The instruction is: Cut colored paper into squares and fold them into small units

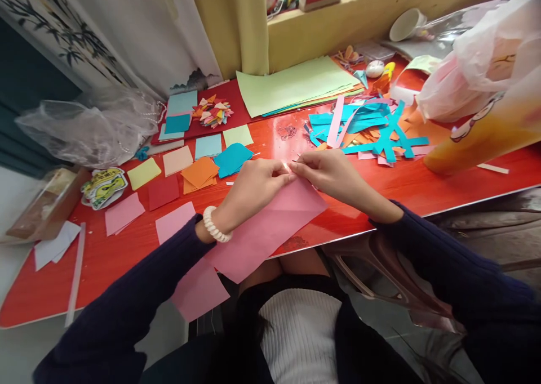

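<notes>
Pink sheet (270,232): partly hidden by left hand (257,186) | object (296,159) at right hand (332,171): too small to tell | orange cylinder (477,139): cut by right edge

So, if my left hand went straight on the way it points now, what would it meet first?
Probably your right hand, just ahead of your left hand at the far edge of the large pink paper. The picture doesn't settle whether the two hands already touch.
</notes>
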{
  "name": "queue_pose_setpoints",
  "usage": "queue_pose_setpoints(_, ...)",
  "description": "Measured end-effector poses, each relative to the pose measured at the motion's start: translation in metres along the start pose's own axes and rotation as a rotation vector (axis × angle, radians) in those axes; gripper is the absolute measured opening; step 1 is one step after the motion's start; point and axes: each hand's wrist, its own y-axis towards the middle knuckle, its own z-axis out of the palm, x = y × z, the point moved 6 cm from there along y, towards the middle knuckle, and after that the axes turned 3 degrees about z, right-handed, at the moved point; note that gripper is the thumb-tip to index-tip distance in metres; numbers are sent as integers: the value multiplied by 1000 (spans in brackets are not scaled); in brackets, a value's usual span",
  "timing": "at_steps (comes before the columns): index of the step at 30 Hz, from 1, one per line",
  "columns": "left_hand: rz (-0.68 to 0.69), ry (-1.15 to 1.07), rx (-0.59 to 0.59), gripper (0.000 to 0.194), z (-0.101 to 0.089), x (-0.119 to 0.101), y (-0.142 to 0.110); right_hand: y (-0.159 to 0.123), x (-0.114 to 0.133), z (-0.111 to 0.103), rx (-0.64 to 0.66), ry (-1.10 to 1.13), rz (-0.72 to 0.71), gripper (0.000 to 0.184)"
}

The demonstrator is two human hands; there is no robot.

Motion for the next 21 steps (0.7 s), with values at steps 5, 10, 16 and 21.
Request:
queue_pose_setpoints(5, -117, -91, 56, 27, -10, 14, -21, -1, -21, -4, -69, -5, 29, 39)
queue_pose_setpoints(10, -234, -72, 108, 30, -21, 24, -64, -10, -42, -12, -41, -18, 82, 40)
queue_pose_setpoints(16, -292, 84, 177, 29, -44, 55, -130, -20, -54, -11, 38, -78, 115, 39)
queue_pose_setpoints(21, -319, 317, 150, 27, -70, 88, -146, -18, -54, -12, 26, -91, 141, 41)
